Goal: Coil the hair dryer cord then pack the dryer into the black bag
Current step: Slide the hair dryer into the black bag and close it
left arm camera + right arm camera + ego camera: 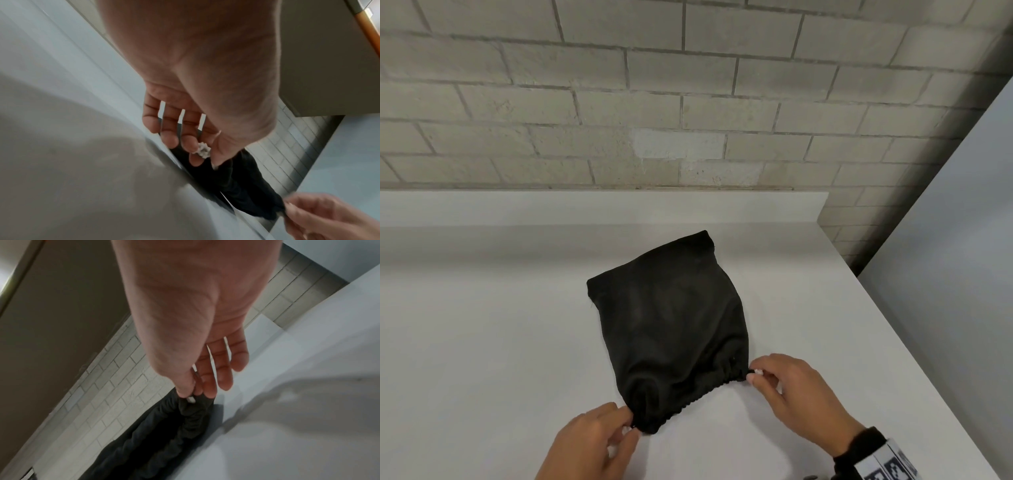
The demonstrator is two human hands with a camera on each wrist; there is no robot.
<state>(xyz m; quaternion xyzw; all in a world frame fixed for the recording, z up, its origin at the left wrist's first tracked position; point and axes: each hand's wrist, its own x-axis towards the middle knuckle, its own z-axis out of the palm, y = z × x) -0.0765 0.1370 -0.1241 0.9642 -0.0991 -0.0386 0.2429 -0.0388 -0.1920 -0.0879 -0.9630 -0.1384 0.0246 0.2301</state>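
A black drawstring bag [667, 318] lies bulging on the white counter [482, 325], its gathered mouth toward me. The hair dryer and its cord are hidden from every view. My left hand [631, 428] pinches the mouth's near left corner. My right hand [751, 375] pinches the right corner between thumb and forefinger. In the right wrist view the right hand [192, 396] grips the puckered rim of the bag [164, 434], the other fingers hanging straight. In the left wrist view the left hand [207, 160] touches the dark bag [242, 186], with a ring [203, 149] on one finger.
A pale brick wall [654, 102] rises behind the counter's raised back ledge [585, 207]. The counter's right edge [893, 325] runs diagonally beside a drop to a grey floor. A black wrist strap with a coded tag [887, 460] sits on my right forearm.
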